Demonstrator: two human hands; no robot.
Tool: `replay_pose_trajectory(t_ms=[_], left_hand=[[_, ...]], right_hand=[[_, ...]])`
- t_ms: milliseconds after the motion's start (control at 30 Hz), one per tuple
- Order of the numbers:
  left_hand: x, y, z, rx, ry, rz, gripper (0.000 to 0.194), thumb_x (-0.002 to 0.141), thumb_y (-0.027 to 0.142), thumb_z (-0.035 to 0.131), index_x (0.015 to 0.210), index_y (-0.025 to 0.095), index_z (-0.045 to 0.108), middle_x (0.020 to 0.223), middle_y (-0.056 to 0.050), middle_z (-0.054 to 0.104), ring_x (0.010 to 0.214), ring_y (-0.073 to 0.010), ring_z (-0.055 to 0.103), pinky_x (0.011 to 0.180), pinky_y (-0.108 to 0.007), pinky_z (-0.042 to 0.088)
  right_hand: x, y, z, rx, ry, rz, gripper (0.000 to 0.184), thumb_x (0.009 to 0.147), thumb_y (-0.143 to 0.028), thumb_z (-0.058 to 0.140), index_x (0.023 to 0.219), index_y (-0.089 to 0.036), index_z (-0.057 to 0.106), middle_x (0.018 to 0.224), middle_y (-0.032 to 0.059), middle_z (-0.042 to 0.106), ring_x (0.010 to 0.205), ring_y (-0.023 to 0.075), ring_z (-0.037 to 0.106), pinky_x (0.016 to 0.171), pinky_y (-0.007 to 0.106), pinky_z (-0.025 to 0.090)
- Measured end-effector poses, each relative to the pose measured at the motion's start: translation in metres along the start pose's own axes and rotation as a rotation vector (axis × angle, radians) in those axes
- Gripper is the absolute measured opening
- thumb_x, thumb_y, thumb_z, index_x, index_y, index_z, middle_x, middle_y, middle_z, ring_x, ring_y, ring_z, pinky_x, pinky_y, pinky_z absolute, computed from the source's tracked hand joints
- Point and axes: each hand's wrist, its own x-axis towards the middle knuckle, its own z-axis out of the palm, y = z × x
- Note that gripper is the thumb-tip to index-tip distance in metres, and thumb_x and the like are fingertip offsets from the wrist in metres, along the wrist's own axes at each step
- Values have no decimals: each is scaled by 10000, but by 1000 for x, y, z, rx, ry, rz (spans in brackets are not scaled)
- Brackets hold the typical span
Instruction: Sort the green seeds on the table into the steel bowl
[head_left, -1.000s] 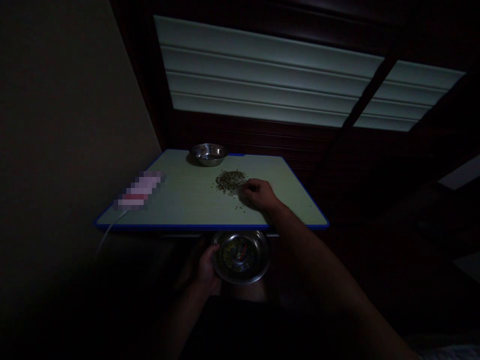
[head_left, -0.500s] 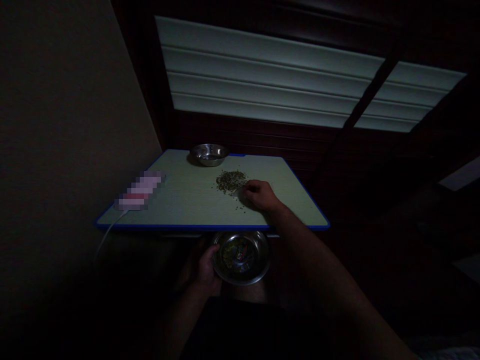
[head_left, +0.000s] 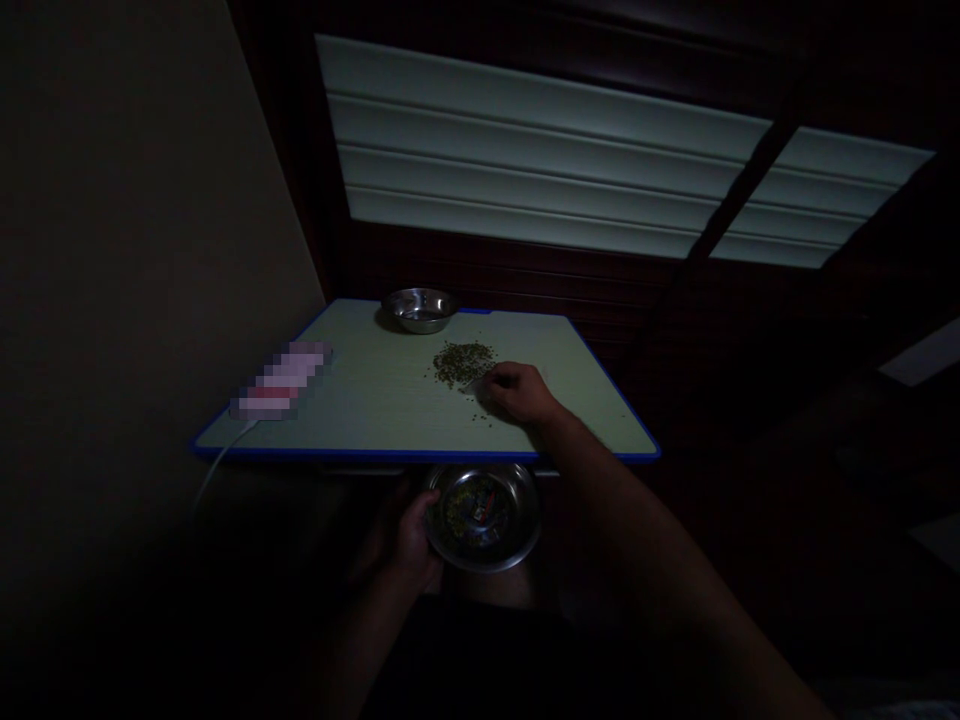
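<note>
Shows pale slatted panels (head_left: 540,150) behind a pale, blue-edged table (head_left: 375,410), framed nearly as a second ago, with only a slight slide of the whole view. Holds the near steel bowl (head_left: 527,515) just below the near edge of the table, with greenish bits and a red-and-white patch inside, too dim to identify. Carries a pixelated pink object (head_left: 285,378) along the left edge, trailing a white cable (head_left: 234,441) over the near edge beside the near-left corner. Leaves the far steel bowl (head_left: 421,325) upright by the far edge, toward the far-left corner, unmoved. Grips the near bowl's left rim with the left hand (head_left: 414,535), thumb on top, as before. Curls the right hand (head_left: 519,392) at the near-right side of the grain pile (head_left: 459,362), pinching a thin clear piece (head_left: 474,386). Keeps the pile slightly right of the table's middle, hardly altered, with strays nearer the near edge.
</note>
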Motion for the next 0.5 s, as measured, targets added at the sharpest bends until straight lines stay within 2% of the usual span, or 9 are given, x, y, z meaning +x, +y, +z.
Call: replay_pose_trajectory(t_ms=[267, 500], left_hand=[[-5, 3, 5, -1, 17, -43, 162, 695, 194, 642, 821, 142, 728, 769, -102, 770, 880, -325, 732, 750, -409, 596], [-2, 1, 1, -18, -13, -36, 199, 681, 189, 655, 856, 133, 731, 806, -110, 779, 882, -324, 733, 757, -402, 592]], right_hand=[[1, 1, 0, 47, -12, -12, 121, 763, -200, 643, 809, -178, 752, 813, 27, 731, 761, 144, 637, 742, 262, 474], [2, 2, 0, -44, -3, -63, 129, 776, -202, 653, 843, -199, 763, 855, 40, 731, 802, 160, 634, 776, 282, 471]])
